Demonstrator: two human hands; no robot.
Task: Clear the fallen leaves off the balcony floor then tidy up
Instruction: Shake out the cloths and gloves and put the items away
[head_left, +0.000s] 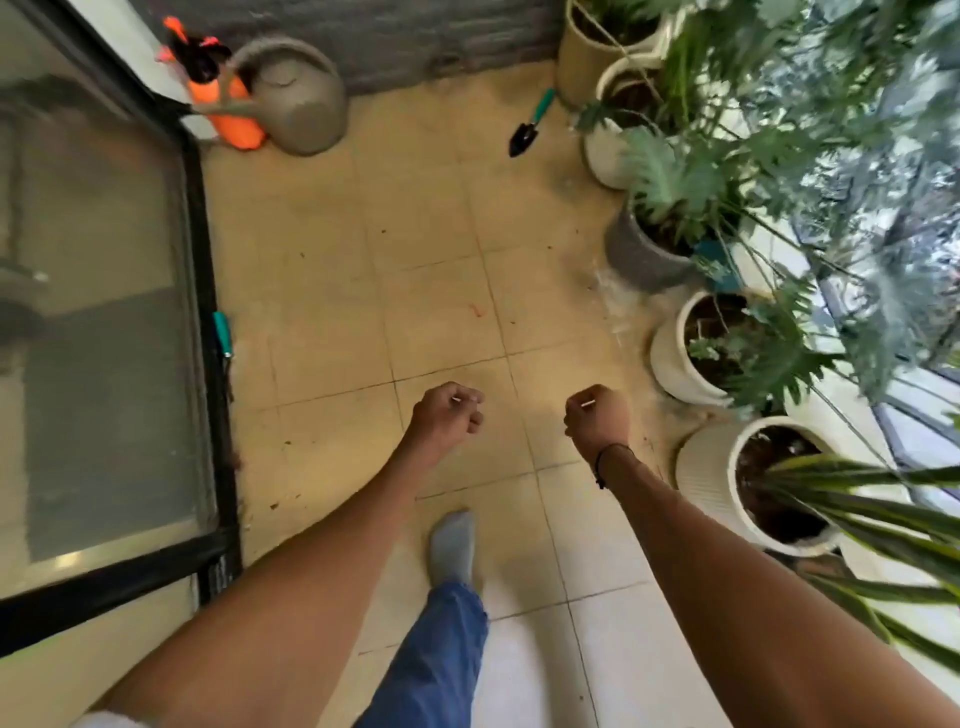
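My left hand (448, 413) and my right hand (596, 417) hang side by side over the beige tiled balcony floor (426, 270), both with fingers curled into loose fists and nothing in them. The tiles show small dark specks and bits of debris, thickest along the door frame at the left and near the pots at the right. A black hand trowel with a green handle (530, 124) lies on the floor at the far end. Another green-handled tool (223, 333) rests against the door frame.
A glass sliding door with a black frame (205, 291) runs along the left. A grey watering can (298, 96) and an orange sprayer (228, 106) stand in the far left corner. Several potted plants (696, 343) line the right side. My socked foot (453, 545) is on the tiles.
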